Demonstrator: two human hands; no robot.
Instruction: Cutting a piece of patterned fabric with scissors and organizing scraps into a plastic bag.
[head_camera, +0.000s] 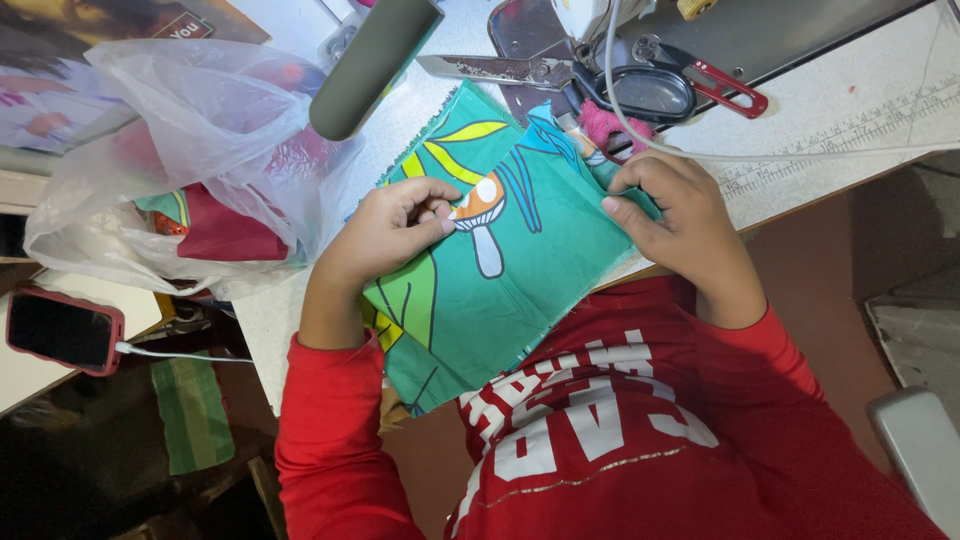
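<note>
plastic bag (190, 120): translucent white, crumpled, set on table (860, 110) at upper left; red and teal cloth seen inside.
phone (62, 330): far left, pink case, dark blank screen, white cable plugged in.
printed sheet (90, 40): top-left corner, partly covered by bag, dark picture.

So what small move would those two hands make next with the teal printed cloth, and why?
Probably slide the teal mushroom-print cloth toward the sewing machine: the left hand and right hand both pinch its folded edges, and its far end lies just short of the machine.
</note>
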